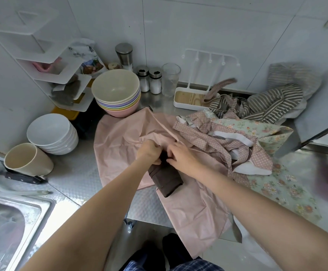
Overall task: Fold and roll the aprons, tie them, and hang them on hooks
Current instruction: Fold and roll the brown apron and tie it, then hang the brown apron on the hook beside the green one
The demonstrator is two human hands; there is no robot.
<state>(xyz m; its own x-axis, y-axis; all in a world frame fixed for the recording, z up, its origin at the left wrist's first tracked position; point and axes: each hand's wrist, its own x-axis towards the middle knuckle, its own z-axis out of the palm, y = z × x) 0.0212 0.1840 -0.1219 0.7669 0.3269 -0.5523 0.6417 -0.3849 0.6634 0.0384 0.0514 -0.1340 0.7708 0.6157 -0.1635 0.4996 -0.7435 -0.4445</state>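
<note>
Both hands meet at the far end of a dark brown folded apron [166,179]: left hand [149,152] and right hand [180,156] each pinch dark fabric there, fingers curled. The brown apron is a flat, tight rectangular bundle, long axis running from the hands back toward the person, slightly rightward. It lies on a spread pink apron [120,145], thin and creased, draped off the front of the embossed steel worktop [77,178]. Right of it: crumpled dotted [216,141], floral [284,184] and striped [272,102] aprons. White hook rack [210,57] behind.
</note>
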